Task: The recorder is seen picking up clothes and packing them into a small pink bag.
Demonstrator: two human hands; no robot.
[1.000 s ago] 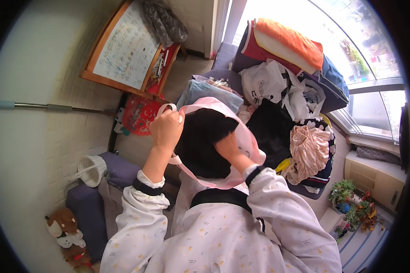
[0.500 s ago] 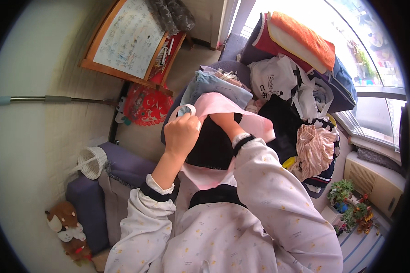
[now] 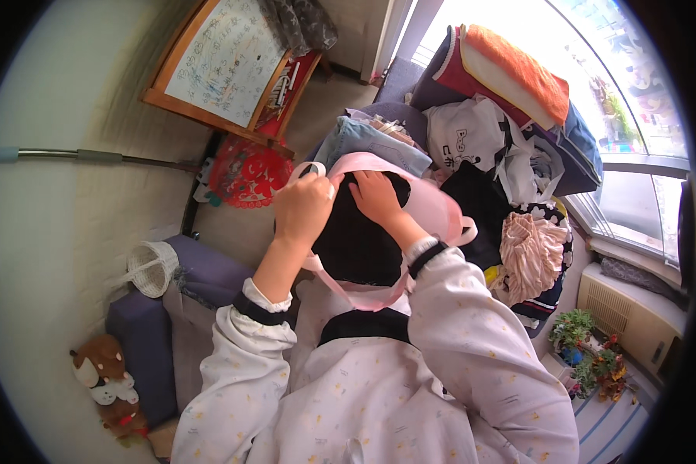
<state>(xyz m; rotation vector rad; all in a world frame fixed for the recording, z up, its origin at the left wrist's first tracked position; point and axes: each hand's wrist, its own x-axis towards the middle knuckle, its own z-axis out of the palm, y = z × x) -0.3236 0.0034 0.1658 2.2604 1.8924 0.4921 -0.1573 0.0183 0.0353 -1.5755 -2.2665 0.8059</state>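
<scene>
A pink fabric bag with looped handles is held wide at its mouth in front of me. My left hand is closed on its left rim, and a pale handle loop sticks up beside the fist. Inside lies a black cloth, spread over most of the bag's interior. My right hand reaches into the bag, its fingers stretched out flat on the black cloth near the far edge. Just beyond the rim rest folded light-blue jeans.
To the right are a black garment, a crumpled beige garment and a white plastic bag. Folded towels are stacked behind. A white wicker basket and plush toys sit left; a whiteboard stands far left.
My right hand has moved back from deeper in the bag and its fingers now show. The bag's mouth is wider, with more black cloth and a right-side handle loop visible.
</scene>
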